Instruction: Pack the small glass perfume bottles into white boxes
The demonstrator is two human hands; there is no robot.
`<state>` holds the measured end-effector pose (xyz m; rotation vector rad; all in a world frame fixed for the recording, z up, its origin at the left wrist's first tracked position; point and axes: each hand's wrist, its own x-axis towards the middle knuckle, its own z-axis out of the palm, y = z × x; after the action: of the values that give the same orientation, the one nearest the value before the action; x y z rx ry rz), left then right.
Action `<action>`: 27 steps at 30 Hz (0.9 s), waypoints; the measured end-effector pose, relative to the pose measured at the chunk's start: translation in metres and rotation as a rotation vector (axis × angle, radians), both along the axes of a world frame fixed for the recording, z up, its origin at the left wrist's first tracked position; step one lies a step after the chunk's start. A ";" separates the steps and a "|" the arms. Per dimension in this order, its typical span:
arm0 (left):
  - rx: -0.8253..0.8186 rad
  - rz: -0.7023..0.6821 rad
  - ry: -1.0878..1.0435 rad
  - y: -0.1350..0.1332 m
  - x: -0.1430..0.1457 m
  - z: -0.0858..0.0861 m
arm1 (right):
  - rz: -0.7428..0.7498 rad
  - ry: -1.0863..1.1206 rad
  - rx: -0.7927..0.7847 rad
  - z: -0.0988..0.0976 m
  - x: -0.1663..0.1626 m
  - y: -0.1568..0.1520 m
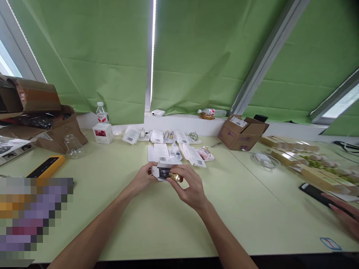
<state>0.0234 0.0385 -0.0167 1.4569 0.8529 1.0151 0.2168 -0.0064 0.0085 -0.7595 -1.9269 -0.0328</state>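
My left hand [145,176] grips a small white box [155,171] from its left side, over the table. A dark little bottle [164,172] lies in the box, its gold cap [176,177] pointing right. Fingers of my right hand [191,184] close around the gold cap. Just beyond my hands, opened white cartons [161,153] with barcodes lie flat, beside small perfume bottles such as a clear one [174,150] and a pinkish one with a gold top [204,153]. A second row with a greenish round bottle [193,136] is farther back.
Along the back stand a pink-and-white box [102,133], a water bottle [102,113] and a cardboard box [241,133]. More cartons [42,127] and an orange-and-black item [47,167] sit left. At right, another person's hand [346,215] touches a black phone [315,192].
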 end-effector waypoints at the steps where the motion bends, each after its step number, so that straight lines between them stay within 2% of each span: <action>1: 0.003 0.001 -0.003 0.000 0.000 0.000 | -0.003 0.006 0.000 0.000 0.000 0.000; 17: 0.011 0.025 0.003 0.000 -0.004 0.003 | 0.016 0.017 -0.058 0.003 0.000 -0.003; 27: 0.009 0.046 0.017 0.003 -0.005 -0.002 | 0.056 0.066 -0.071 0.001 0.001 -0.002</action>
<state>0.0186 0.0413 -0.0187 1.4615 0.8984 1.0431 0.2176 -0.0082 0.0091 -0.7443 -1.8936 0.0946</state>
